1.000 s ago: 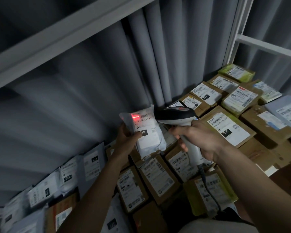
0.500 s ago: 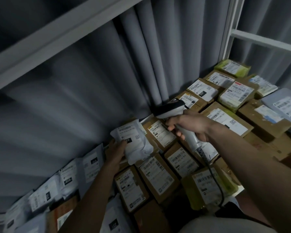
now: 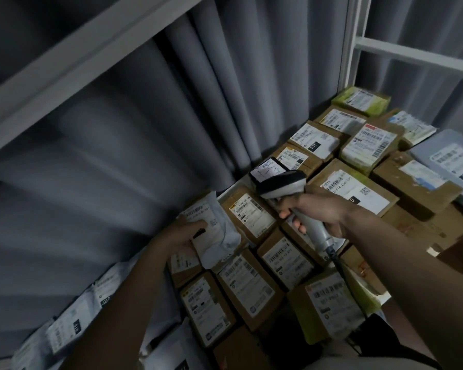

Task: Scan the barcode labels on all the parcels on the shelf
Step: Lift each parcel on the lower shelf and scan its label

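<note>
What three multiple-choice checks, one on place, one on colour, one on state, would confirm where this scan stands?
1. Where is the white bag?
A. on the upper shelf
B. under the left hand, at the curtain side of the boxes
C. on the floor

2. What colour is the parcel in the far corner by the post?
A. green
B. red
C. black

3. What is the right hand doing?
A. hanging idle
B. lifting a box
C. gripping the scanner

Key: 1 B, the left hand lies on the bag beside the brown boxes. 2 A, its wrapping is yellow-green. 3 C, fingers curl round the scanner's handle.
</note>
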